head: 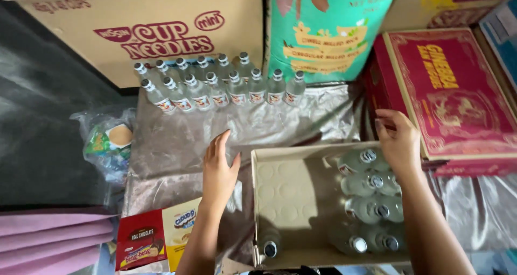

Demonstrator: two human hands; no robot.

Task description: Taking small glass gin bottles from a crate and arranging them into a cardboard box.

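Observation:
An open cardboard box (285,199) lies in front of me with several clear glass bottles (371,199) stacked at its right side. My left hand (218,167) hovers flat and empty over the silver plastic sheet (269,124), just left of the box's corner. My right hand (398,140) rests over the box's far right edge, above the topmost bottle, fingers loosely curled with nothing held. Two rows of upright bottles with silver caps (221,86) stand on the sheet farther back.
A large brown carton (151,22) and a teal sack (323,27) stand behind the bottles. A red box (452,97) lies at the right. A plastic bag of small items (107,143) sits at the left, and snack packs (156,240) at the lower left.

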